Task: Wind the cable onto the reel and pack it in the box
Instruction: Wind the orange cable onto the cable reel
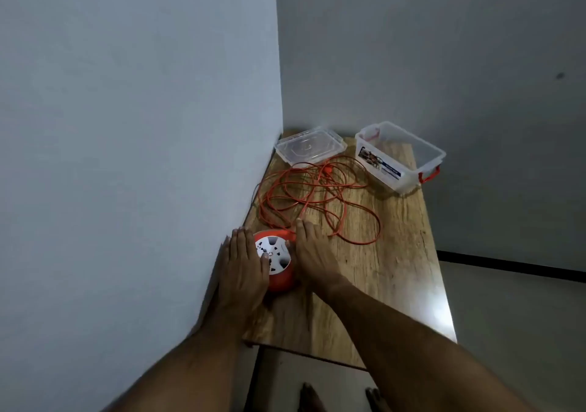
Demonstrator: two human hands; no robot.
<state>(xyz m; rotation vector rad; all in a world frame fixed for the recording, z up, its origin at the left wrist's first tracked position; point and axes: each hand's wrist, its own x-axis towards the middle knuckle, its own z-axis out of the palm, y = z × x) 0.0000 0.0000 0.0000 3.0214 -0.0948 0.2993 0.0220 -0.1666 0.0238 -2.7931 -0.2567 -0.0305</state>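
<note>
An orange cable reel (279, 280) with a white socket face stands on the wooden table (380, 269) near its left edge. My left hand (242, 265) clasps the reel's left side, thumb over the white face. My right hand (312, 248) grips its right side, fingers stretched along it. A long orange cable (320, 196) lies in loose tangled loops behind the reel, running from the reel toward the back. A clear plastic box (401, 154) with red latches stands open at the back right.
The box's clear lid (309, 147) lies flat at the back left, against the wall. A grey wall (142, 126) runs along the table's left side and another behind it. My bare feet (342, 399) show on the floor below the table's near edge.
</note>
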